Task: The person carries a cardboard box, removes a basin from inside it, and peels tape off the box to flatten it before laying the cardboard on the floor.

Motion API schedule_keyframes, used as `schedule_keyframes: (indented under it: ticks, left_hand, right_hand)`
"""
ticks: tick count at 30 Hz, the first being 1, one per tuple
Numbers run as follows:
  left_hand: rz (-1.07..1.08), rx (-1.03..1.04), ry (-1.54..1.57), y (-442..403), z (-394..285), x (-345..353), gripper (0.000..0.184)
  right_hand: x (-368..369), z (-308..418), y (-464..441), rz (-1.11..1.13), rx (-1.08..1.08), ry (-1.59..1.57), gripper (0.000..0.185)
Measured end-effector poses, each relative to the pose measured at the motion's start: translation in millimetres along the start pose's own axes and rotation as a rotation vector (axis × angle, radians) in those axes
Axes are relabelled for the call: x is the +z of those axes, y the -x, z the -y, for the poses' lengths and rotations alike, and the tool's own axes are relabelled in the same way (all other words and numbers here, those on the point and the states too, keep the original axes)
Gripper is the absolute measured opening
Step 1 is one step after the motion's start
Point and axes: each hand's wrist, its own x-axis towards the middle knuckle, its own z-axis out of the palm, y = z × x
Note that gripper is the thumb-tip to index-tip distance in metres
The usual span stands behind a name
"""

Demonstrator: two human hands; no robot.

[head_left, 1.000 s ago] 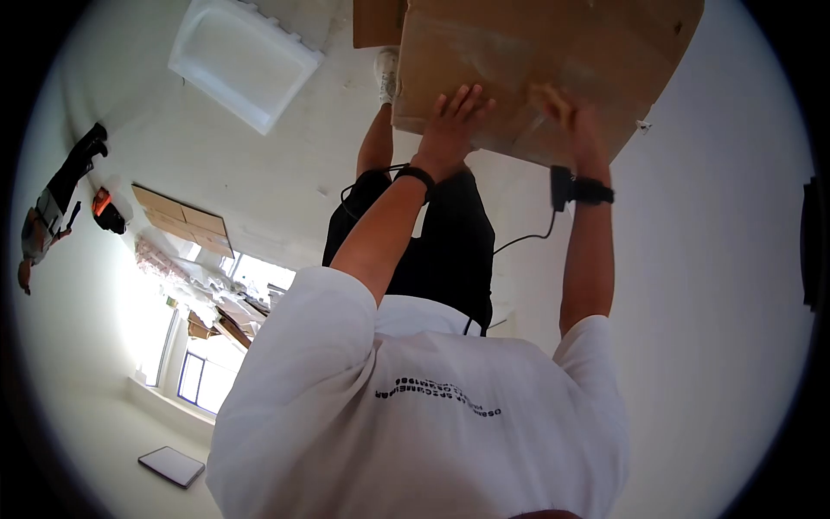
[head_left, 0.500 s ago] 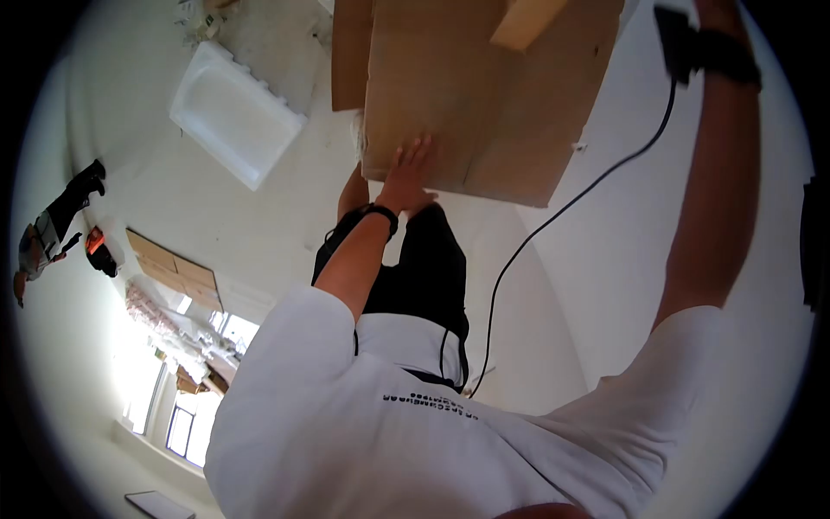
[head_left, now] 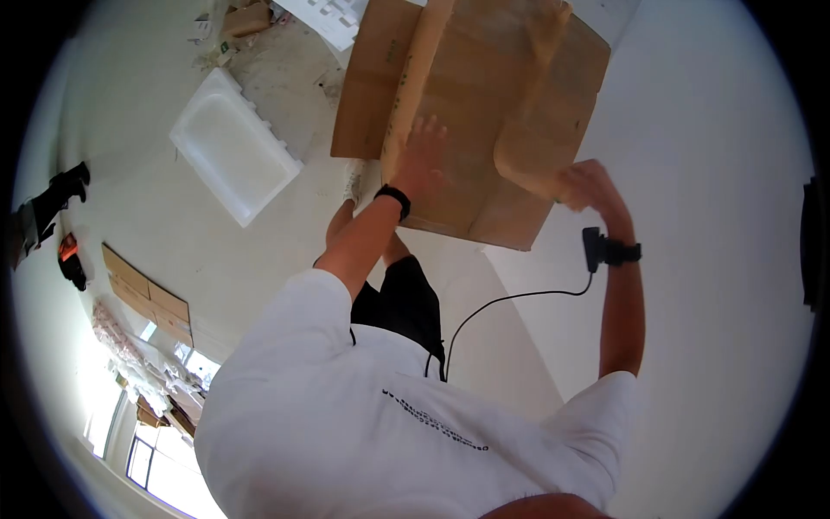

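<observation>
A large cardboard box [head_left: 467, 112] stands in front of my legs, a side flap [head_left: 373, 82] folded out on its left. My left hand [head_left: 424, 157] lies flat on its top, fingers apart, slightly blurred. At the box's right edge, my right hand [head_left: 592, 188] is closed on the end of a wide strip of brown packing tape [head_left: 510, 154]. The strip lifts off the box in a curve, its far part running toward the box's far end. Motion smears my right fingers.
A white foam tray [head_left: 238, 147] lies on the floor at left, with a flattened cardboard sheet [head_left: 147, 292] nearer. Another person's legs [head_left: 60, 195] show at far left beside an orange-and-black item [head_left: 71, 259]. A black cable [head_left: 510, 298] hangs from my right wrist. A white wall [head_left: 692, 173] rises at right.
My right hand has come down from the upper right toward me, and the tape strip now curves across the box. My left hand stays on the box, and more of the box shows.
</observation>
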Motion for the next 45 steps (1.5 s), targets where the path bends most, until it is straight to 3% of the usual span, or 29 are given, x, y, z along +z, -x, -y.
schedule_keyframes:
  ticks: [2,4,6,7,9,10,13,16,19,25,31,34,36,37,40,43,45]
  left_hand:
    - [0.084,-0.014,-0.024,-9.9,12.1,3.6,0.086]
    - [0.107,-0.008,-0.028,-14.0,20.5,19.1,0.095]
    - [0.122,-0.065,-0.037,-11.7,33.7,38.5,0.099]
    - [0.135,-0.092,-0.046,-5.9,40.0,44.0,0.1]
    - [0.101,-0.053,0.019,4.1,48.7,29.9,0.102]
    - [0.092,-0.025,0.058,11.7,48.9,25.5,0.103]
    - [0.074,-0.097,0.047,3.3,46.6,61.0,0.105]
    - [0.177,-0.111,0.02,-3.3,45.1,52.3,0.103]
    - [0.07,-0.08,0.115,6.4,45.8,46.9,0.102]
    - [0.111,-0.079,0.083,0.8,49.2,53.6,0.103]
    - [0.079,-0.041,0.123,2.1,53.6,53.7,0.107]
    - [0.065,-0.017,0.162,1.2,56.0,48.0,0.09]
    - [-0.144,0.068,0.255,0.3,67.7,56.9,0.072]
    - [-0.25,0.108,0.296,-0.4,73.7,60.0,0.064]
    - [-0.223,0.026,0.552,-15.0,85.1,26.5,0.041]
    - [-0.228,0.003,0.703,-40.9,98.0,11.0,0.04]
    - [-0.234,-0.161,0.918,-63.8,107.5,6.3,0.043]
  right_hand:
    - [40.5,-19.2,1.6,0.102,0.074,-0.231,0.033]
    - [41.5,-20.5,-2.7,0.161,0.08,-0.202,0.023]
    - [-9.6,-45.6,-55.2,0.085,-0.029,0.098,0.024]
    - [-60.0,-15.3,-61.6,0.029,-0.055,0.184,0.028]
    - [-174.4,121.6,-34.9,-0.147,-0.137,0.154,0.037]
    - [-198.8,162.7,-40.1,-0.245,-0.192,0.101,0.042]
    - [-136.4,133.6,-142.4,-0.583,-0.323,0.012,0.038]
    - [-92.8,157.0,-122.7,-0.478,-0.181,0.085,0.046]
    - [-90.3,135.6,-126.0,-0.501,-0.228,-0.046,0.048]
    - [-93.7,119.9,-115.9,-0.553,-0.169,-0.132,0.046]
    - [-52.3,82.7,-92.4,-0.324,0.04,-0.034,0.048]
    - [8.4,76.6,-61.5,-0.135,0.109,0.076,0.049]
    - [41.8,43.5,-60.3,0.076,0.168,0.29,0.042]
    - [60.6,18.6,-56.1,0.042,0.107,0.255,0.04]
    - [95.0,-40.2,-49.6,-0.072,0.263,0.551,0.051]
    - [117.6,-48.7,-33.2,-0.215,0.449,0.799,0.066]
    - [128.3,-61.2,-38.7,-0.327,0.434,0.879,0.076]
